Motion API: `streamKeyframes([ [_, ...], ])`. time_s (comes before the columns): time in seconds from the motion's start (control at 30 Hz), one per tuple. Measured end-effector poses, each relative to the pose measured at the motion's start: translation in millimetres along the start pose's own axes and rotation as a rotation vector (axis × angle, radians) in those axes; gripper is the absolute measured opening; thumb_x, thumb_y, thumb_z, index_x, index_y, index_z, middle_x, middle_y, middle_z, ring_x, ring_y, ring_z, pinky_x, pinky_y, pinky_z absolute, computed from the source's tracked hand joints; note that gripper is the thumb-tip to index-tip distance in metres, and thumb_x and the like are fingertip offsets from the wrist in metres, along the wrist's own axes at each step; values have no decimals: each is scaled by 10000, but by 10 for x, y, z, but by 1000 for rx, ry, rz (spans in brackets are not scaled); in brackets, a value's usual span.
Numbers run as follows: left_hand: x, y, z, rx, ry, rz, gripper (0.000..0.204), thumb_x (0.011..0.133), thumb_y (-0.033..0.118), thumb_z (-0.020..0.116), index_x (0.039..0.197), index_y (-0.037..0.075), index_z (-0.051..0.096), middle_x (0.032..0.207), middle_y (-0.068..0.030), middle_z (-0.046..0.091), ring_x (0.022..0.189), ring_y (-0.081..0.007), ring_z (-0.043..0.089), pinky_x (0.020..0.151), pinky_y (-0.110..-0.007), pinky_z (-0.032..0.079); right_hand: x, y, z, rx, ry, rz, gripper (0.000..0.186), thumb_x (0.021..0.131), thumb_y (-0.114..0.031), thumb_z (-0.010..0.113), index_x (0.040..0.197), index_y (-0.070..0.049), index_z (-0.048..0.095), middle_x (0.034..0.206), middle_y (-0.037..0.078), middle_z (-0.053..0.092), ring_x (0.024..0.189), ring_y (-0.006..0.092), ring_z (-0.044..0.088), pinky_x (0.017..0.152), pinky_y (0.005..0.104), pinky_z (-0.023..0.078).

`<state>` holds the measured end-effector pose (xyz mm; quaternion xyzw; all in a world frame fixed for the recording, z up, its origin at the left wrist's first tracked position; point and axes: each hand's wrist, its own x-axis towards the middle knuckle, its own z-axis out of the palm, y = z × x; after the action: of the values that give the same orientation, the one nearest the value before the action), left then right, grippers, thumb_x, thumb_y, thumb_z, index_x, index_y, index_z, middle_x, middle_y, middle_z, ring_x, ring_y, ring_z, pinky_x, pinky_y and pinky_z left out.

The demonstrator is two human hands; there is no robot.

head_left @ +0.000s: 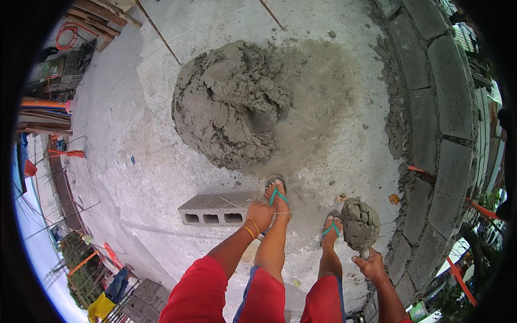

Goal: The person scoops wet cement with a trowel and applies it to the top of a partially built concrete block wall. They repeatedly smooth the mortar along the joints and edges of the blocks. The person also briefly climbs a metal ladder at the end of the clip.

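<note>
My right hand (pixel 371 266) is wrapped round the handle of a trowel (pixel 365 253), low on the right. A thick heap of wet grey mortar (pixel 361 223) covers its blade. My left hand (pixel 260 216) is closed at the right end of a grey hollow concrete block (pixel 221 202), whose row of holes faces me. A thin pale strand (pixel 231 204) shows on either side of this hand. What the fingers grip is hidden. Ahead lies a large pile of wet mortar (pixel 226 107), with a hollow at its right side.
Along the right runs a low wall of grey blocks (pixel 423 129), with mortar along its foot. Thin metal rods (pixel 156 29) stick out at the far side. Lumber (pixel 97 19) lies far left. My sandalled feet (pixel 278 199) stand on the concrete floor (pixel 129 161) between pile and me.
</note>
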<state>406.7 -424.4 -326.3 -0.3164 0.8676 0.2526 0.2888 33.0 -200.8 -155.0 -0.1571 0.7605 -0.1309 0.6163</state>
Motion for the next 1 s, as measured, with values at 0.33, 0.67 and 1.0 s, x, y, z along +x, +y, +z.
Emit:
streamKeyframes([
  [0.33, -3593, 585, -1850, -408, 228, -412, 188, 966, 229, 544, 953, 108, 688, 935, -167, 731, 860, -379, 713, 748, -514, 559, -2275, -316, -406, 298, -52, -51, 305, 858, -203, 829, 935, -43, 580, 597, -7, 538, 463, 109, 506, 423, 308, 422],
  [0.67, -5164, -1101, -4163, -330, 667, -780, 164, 917, 203, 624, 860, 89, 727, 931, -174, 738, 872, -402, 702, 791, -490, 564, -3395, -1006, -364, 381, 25, -204, 298, 848, -182, 811, 866, -73, 535, 601, 17, 543, 464, 131, 526, 422, 326, 453],
  [1.0, -3822, -2681, -6568, -91, 1256, -554, 714, 943, 191, 641, 1517, -99, 331, 1416, -382, 501, 1310, -493, 513, 1125, -475, 421, -4022, -843, -74, 599, 154, -171, 269, 859, -246, 808, 838, -92, 589, 652, 14, 578, 515, 131, 548, 471, 317, 448],
])
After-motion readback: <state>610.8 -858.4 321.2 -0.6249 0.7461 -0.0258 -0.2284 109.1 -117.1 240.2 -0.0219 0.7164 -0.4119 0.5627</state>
